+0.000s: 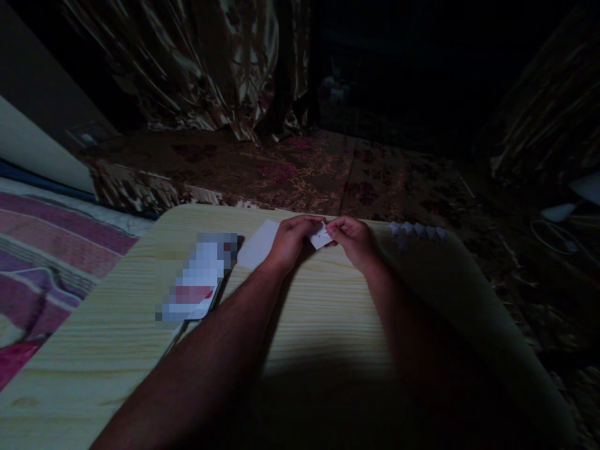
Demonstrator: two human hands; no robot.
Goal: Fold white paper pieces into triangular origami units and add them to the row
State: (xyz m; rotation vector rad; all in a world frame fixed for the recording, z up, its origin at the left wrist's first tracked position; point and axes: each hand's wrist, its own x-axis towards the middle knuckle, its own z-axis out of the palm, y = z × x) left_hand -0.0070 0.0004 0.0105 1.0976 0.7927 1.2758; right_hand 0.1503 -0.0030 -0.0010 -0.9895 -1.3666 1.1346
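Observation:
Near the far edge of the wooden table (pixel 323 312), a small folded piece of white paper (pixel 319 239) is held between both hands. My left hand (pixel 294 239) grips its left side, with the fingers over the top. On the other side my right hand (pixel 352 239) pinches the paper between thumb and fingers. A flat stack of white paper (pixel 257 245) lies just left of my left hand. To the right of my right hand stands a row of several small folded paper pieces (pixel 418 230); their exact shape is dim.
A phone-like object (pixel 199 278), its screen blurred out, lies on the table's left part. A bed with a striped cover (pixel 60 244) is at the left. Beyond the table are a patterned ledge (pixel 300 169) and curtains (pixel 225 62). A white cable (pixel 553 245) hangs at right.

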